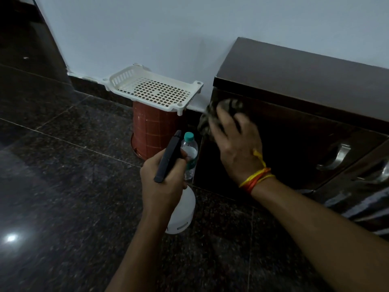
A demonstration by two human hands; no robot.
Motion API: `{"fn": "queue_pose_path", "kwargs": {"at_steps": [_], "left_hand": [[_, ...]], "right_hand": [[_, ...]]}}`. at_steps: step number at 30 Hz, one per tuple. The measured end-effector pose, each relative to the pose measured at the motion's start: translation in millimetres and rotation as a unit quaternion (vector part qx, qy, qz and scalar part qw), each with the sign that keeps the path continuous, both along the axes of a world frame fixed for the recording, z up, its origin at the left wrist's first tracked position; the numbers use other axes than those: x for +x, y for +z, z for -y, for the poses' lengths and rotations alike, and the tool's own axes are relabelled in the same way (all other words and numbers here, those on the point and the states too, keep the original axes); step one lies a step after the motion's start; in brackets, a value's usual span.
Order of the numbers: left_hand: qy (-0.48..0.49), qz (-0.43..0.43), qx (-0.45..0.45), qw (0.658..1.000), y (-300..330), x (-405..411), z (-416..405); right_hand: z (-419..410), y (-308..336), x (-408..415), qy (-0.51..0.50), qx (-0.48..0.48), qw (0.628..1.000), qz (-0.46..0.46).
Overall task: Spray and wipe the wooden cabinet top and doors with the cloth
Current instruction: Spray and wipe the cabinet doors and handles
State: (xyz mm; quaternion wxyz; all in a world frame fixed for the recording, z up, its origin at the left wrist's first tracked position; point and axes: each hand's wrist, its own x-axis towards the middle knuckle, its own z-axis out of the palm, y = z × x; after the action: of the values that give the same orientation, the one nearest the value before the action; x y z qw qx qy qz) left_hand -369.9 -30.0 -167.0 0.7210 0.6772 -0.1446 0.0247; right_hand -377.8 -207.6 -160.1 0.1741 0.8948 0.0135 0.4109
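Right hand (235, 144) clenches mottled grey cloth (219, 114) against dark wooden cabinet (294, 85) door; left hand (162, 182) grips white spray bottle (181, 211) beside it. I'd wipe overlapping strokes.

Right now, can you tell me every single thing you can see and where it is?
cabinet: one, dark brown wood, against the wall on the right
door handles: two, silver, on the cabinet front at the right
cloth: one, grey patterned, pressed on the cabinet door near its left edge
spray bottle: one, white with a black top, held above the floor
water bottle: one, clear with a teal cap, standing on the floor by the cabinet corner
basket: one, white, resting on top of the bucket
bucket: one, reddish brown, upside down by the wall
floor: dark shiny stone
wrist threads: orange and yellow, on the right wrist
left hand: holds the spray bottle
right hand: presses the cloth
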Motion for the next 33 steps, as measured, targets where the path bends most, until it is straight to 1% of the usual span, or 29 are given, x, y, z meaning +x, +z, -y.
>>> {"fn": "queue_pose_path", "kwargs": {"at_steps": [2, 6, 9, 11, 13, 15, 18, 20, 22, 24, 26, 28, 30, 32, 33], "left_hand": [[-0.003, 0.002, 0.006, 1.000, -0.9, -0.1, 0.2], [0.000, 0.004, 0.012, 1.000, -4.8, -1.9, -1.7], [0.001, -0.003, 0.023, 1.000, -12.9, -0.9, -7.2], [0.002, -0.011, 0.028, 1.000, -17.3, -1.6, -11.1], [0.000, -0.013, 0.027, 1.000, -19.1, -2.5, -12.6], [-0.002, -0.001, 0.027, 1.000, -18.0, 1.5, -9.5], [0.003, 0.011, 0.029, 1.000, -14.6, 3.9, -6.4], [-0.004, 0.004, 0.029, 1.000, -18.5, 1.2, -8.7], [-0.003, -0.010, 0.071, 0.997, -44.3, 0.6, -6.9], [-0.005, -0.023, 0.061, 0.998, -45.7, -3.4, -7.6], [-0.009, -0.015, 0.062, 0.998, -43.8, -8.6, -6.6], [-0.014, -0.015, 0.059, 0.998, -42.2, -8.9, -7.1], [-0.019, -0.014, 0.065, 0.998, -46.8, -8.6, -7.0], [-0.025, -0.014, 0.064, 0.998, -48.8, -11.3, -6.1], [-0.030, -0.013, 0.059, 0.998, -49.5, -12.2, -5.3]], "right_hand": [[1.6, 12.0, 5.8, -0.011, -0.003, 0.999, 0.036], [-0.6, -1.0, 9.6, 0.000, -0.015, 0.999, 0.034], [-3.5, -37.7, 6.4, 0.000, -0.060, 0.998, -0.022], [-6.8, -69.4, 1.0, -0.007, -0.081, 0.993, -0.088], [-7.5, -85.6, -2.6, -0.011, -0.082, 0.986, -0.145], [-4.0, -73.4, 0.7, -0.003, -0.072, 0.989, -0.131], [-2.1, -43.6, 5.6, 0.002, -0.021, 0.998, -0.060], [-5.8, -37.9, 5.2, 0.003, -0.013, 1.000, -0.015], [-10.1, -84.2, 9.9, -0.010, -0.012, 0.999, -0.030], [-12.8, -109.6, 4.8, -0.007, -0.038, 0.996, -0.084], [-11.4, -131.2, 2.7, -0.012, -0.076, 0.986, -0.149], [-14.3, -148.3, 3.4, -0.018, -0.082, 0.974, -0.210], [-22.3, -163.9, 4.1, -0.041, -0.075, 0.950, -0.301], [-25.4, -178.0, 4.5, -0.052, -0.094, 0.913, -0.394], [-25.3, -180.5, 5.0, -0.054, -0.098, 0.899, -0.423]]}}
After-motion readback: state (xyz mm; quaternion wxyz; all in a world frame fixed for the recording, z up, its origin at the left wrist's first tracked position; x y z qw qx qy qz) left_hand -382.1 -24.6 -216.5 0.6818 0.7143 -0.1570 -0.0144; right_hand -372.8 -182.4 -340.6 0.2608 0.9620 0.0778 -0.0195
